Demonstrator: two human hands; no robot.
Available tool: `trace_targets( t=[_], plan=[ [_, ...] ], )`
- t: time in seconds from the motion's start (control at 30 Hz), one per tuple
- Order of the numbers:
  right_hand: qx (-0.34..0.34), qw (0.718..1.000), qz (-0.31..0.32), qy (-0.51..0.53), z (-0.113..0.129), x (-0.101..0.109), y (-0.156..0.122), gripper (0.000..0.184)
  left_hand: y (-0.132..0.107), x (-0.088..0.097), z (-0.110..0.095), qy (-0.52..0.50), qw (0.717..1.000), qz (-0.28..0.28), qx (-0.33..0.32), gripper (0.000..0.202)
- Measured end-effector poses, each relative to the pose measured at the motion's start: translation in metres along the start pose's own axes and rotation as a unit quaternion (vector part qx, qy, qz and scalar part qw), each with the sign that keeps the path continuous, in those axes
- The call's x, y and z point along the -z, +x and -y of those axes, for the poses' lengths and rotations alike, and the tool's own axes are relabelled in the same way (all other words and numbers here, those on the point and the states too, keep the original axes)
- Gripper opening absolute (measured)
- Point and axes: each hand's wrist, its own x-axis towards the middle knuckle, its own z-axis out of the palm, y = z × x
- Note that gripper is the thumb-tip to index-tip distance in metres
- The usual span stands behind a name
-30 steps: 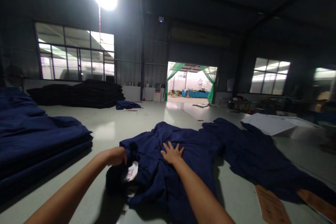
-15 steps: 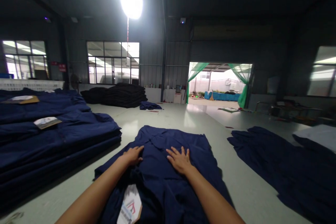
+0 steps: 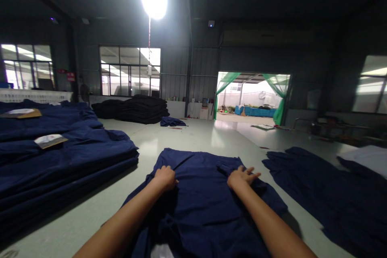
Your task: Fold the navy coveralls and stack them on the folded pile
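Observation:
A dark navy garment (image 3: 202,193) lies spread on the pale table before me, its exact kind unclear. At its left side, my left hand (image 3: 165,178) is closed, fingers bent down into the cloth, with a crease running away from it. My right hand (image 3: 243,177) rests on the right side, fingers spread over a bunched fold. Fabric sticks out to the right beneath that forearm. Part of a white tag (image 3: 162,251) shows at the bottom edge of the view, on the garment.
Stacked navy garments (image 3: 69,165) with a cardboard tag (image 3: 50,140) on top stand at the left. More navy cloth (image 3: 329,193) lies at the right, beside a white sheet (image 3: 365,159). Farther back are a black pile (image 3: 133,109) and a small navy bundle (image 3: 172,121) on the table (image 3: 199,135).
My hands have moved apart: the right one went outward to the right, the left slightly right. Cloth now bunches by the right hand and extends rightward. The white tag has slipped mostly out of view.

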Motion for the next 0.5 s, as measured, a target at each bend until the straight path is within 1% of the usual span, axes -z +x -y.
trace_targets(
  t=[0.03, 0.07, 0.1, 0.13, 0.17, 0.2, 0.23, 0.3, 0.43, 0.5],
  plan=[
    [0.068, 0.997, -0.036, 0.023, 0.004, -0.001, -0.003, 0.058, -0.001, -0.004, -0.003, 0.02, 1.0, 0.0, -0.014, 0.033],
    [0.146, 0.986, -0.06, 0.049, 0.008, -0.005, -0.006, 0.054, -0.003, -0.009, -0.004, 0.043, 0.999, 0.009, -0.027, 0.041],
    [0.219, 0.97, -0.068, 0.074, 0.011, -0.011, -0.008, 0.051, -0.005, -0.013, -0.003, 0.069, 0.997, 0.026, -0.034, 0.048],
    [0.273, 0.956, -0.061, 0.091, 0.014, -0.018, -0.01, 0.048, -0.007, -0.017, -0.002, 0.094, 0.994, 0.047, -0.034, 0.052],
    [0.302, 0.947, -0.051, 0.101, 0.016, -0.026, -0.01, 0.046, -0.009, -0.019, 0.001, 0.114, 0.991, 0.066, -0.027, 0.056],
    [0.311, 0.943, -0.038, 0.109, 0.016, -0.033, -0.009, 0.046, -0.01, -0.021, 0.004, 0.126, 0.989, 0.082, -0.015, 0.058],
    [0.304, 0.945, -0.029, 0.116, 0.016, -0.038, -0.007, 0.046, -0.01, -0.022, 0.006, 0.136, 0.987, 0.09, -0.003, 0.061],
    [0.258, 0.957, -0.011, 0.13, 0.011, -0.045, 0.001, 0.05, -0.009, -0.023, 0.009, 0.154, 0.983, 0.097, 0.014, 0.067],
    [0.128, 0.982, 0.016, 0.14, -0.012, -0.046, 0.023, 0.057, -0.006, -0.021, 0.009, 0.172, 0.979, 0.108, 0.032, 0.068],
    [0.083, 0.988, 0.02, 0.129, -0.026, -0.044, 0.036, 0.058, -0.005, -0.022, 0.01, 0.175, 0.977, 0.113, 0.037, 0.067]
  ],
)
